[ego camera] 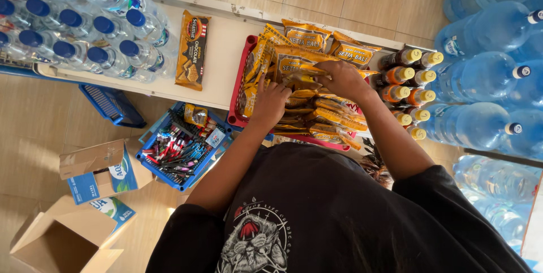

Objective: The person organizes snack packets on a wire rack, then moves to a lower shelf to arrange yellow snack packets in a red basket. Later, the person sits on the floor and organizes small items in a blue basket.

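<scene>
A red tray (233, 89) on a white shelf (223, 41) holds several yellow and orange snack packets (305, 34). My left hand (270, 103) lies on the packets at the tray's left side, fingers spread and pressing against upright packs. My right hand (345, 78) is over the middle of the tray, its fingers curled around a yellow snack packet (300, 78). My black printed shirt fills the lower frame.
A brown biscuit pack (192, 50) lies left of the tray, beside rows of blue-capped water bottles (107, 52). Small yellow-capped drink bottles (410, 78) and large water jugs (486, 75) stand right. Below are a blue basket of pens (181, 148), an empty blue basket (113, 103) and cardboard boxes (62, 239).
</scene>
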